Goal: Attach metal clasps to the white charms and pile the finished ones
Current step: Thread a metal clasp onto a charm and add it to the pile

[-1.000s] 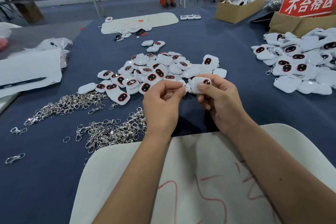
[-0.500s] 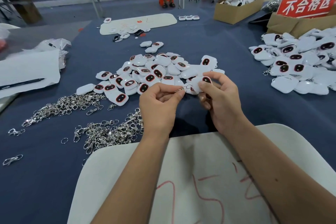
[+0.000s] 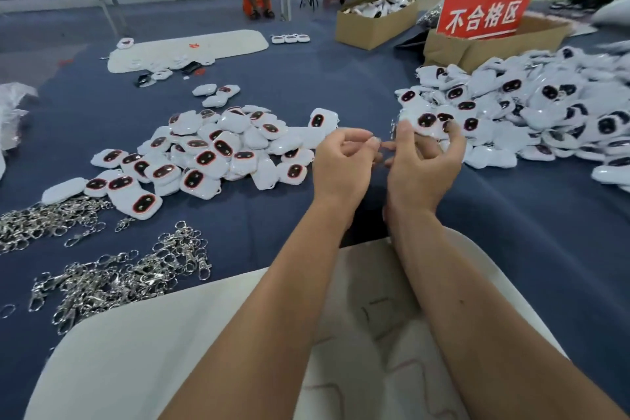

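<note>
I see right hand (image 3: 424,164) holding a white charm (image 3: 426,123) at the finished pile's (image 3: 531,109) edge | left hand (image 3: 344,164) just beside it, fingers curled, contents unclear | metal clasps (image 3: 112,280) well left | unfinished charms (image 3: 218,150) left of left hand

Glossy white plastic charms (image 3: 218,150), it looks like. Shiny metal clasps (image 3: 119,276) glint on matt blue cloth (image 3: 341,78). Plain cardboard box (image 3: 371,27).

Both forearms are bare up to the edge of the view, with no sleeve on them. The left hand (image 3: 342,160) and the right hand (image 3: 421,164) wear no glove, ring, watch or bracelet. The fingernails are short and without polish.
</note>
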`<state>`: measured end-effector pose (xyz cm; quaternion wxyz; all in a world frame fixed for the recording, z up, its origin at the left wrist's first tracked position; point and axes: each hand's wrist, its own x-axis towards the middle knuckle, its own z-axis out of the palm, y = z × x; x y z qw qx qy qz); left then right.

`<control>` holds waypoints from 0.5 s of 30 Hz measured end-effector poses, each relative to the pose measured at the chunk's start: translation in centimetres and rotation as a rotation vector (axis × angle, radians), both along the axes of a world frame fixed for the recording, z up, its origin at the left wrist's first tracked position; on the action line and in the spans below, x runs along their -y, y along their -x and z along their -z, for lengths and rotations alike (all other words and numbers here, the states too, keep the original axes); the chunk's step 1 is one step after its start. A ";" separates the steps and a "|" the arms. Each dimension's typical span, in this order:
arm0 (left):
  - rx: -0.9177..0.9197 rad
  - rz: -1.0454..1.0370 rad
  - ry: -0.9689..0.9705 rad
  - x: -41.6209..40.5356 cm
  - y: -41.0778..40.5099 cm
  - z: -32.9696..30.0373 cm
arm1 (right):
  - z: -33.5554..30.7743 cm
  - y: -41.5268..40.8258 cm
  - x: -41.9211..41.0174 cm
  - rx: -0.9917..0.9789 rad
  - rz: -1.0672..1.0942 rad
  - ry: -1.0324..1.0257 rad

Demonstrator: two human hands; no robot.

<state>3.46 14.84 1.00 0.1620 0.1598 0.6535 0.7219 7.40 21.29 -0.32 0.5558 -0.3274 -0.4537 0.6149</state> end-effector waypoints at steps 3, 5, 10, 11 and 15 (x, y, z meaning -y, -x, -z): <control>-0.227 -0.045 0.123 -0.5 0.1 -0.1 | 0.1 -0.2 -0.7 0.012 -0.053 -0.031; -0.433 -0.115 0.222 0.6 0.3 0.1 | 0.3 -0.2 -0.2 0.237 -0.042 -0.148; -0.752 -0.289 0.742 5.0 1.8 1.0 | 0.3 0.3 2.8 0.600 -0.245 -0.673; -0.759 -0.317 0.868 6.0 2.0 1.0 | 0.4 0.4 3.5 0.651 -0.327 -0.785; -0.832 -0.272 1.035 9.2 2.0 1.2 | 0.5 1.0 5.3 0.788 -0.575 -1.098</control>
